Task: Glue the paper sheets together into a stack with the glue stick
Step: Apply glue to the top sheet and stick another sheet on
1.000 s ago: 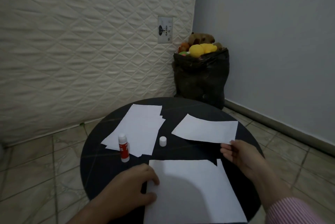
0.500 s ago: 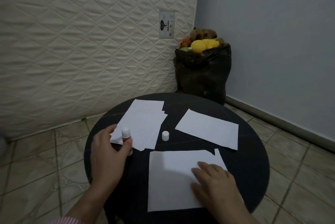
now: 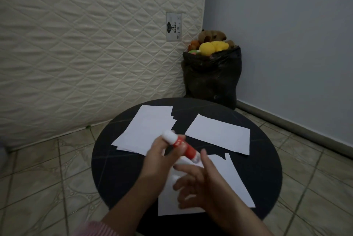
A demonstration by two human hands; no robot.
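My left hand (image 3: 157,163) holds the red-and-white glue stick (image 3: 182,147) tilted in the air above the round black table (image 3: 267,168), its white tip pointing up and left. My right hand (image 3: 202,188) hovers just right of the stick's lower end with its fingers spread and holds nothing. Under both hands lies a white paper sheet (image 3: 233,182) at the table's near side. A loose pile of sheets (image 3: 147,128) lies at the back left and a single sheet (image 3: 219,134) at the back right. The small white cap is hidden behind the stick.
A quilted mattress (image 3: 91,54) leans upright behind the table. A black bag full of plush toys (image 3: 212,77) stands in the corner by the grey wall. Tiled floor (image 3: 47,178) surrounds the table.
My left hand has picked the glue stick up from beside the pile and brought it over the near sheet. My right hand has lifted off that sheet toward the stick.
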